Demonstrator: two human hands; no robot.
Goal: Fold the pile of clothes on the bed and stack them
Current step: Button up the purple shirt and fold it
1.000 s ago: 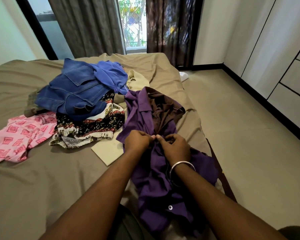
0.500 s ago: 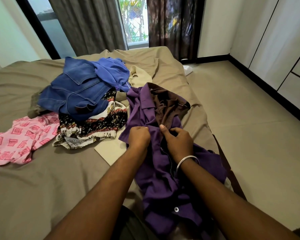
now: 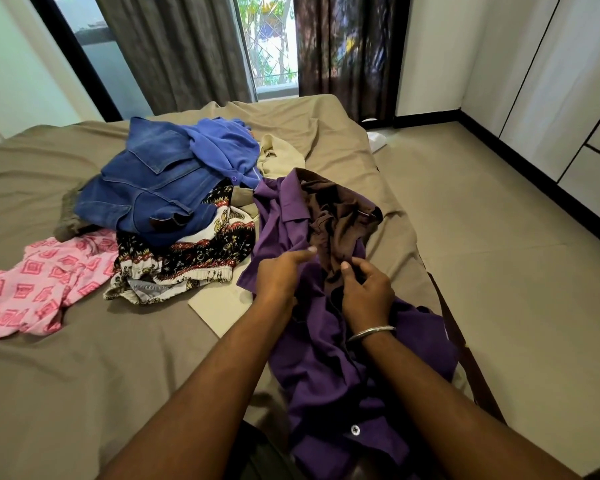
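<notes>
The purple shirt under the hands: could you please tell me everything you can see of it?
The purple shirt is thin, woven-looking cloth, crumpled and unfolded, stretching from the pile toward the person along the bed's right edge. A collar shows at the far end, a white button near the bottom. Dark brown cloth lies bunched on its upper part. The left hand rests on it; the right hand curls into the fabric beside the brown cloth.

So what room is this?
Most likely a bedroom: there's a bed with a brown sheet, a pile of clothes on it, curtains by the window, and wardrobe doors along the wall.
</notes>
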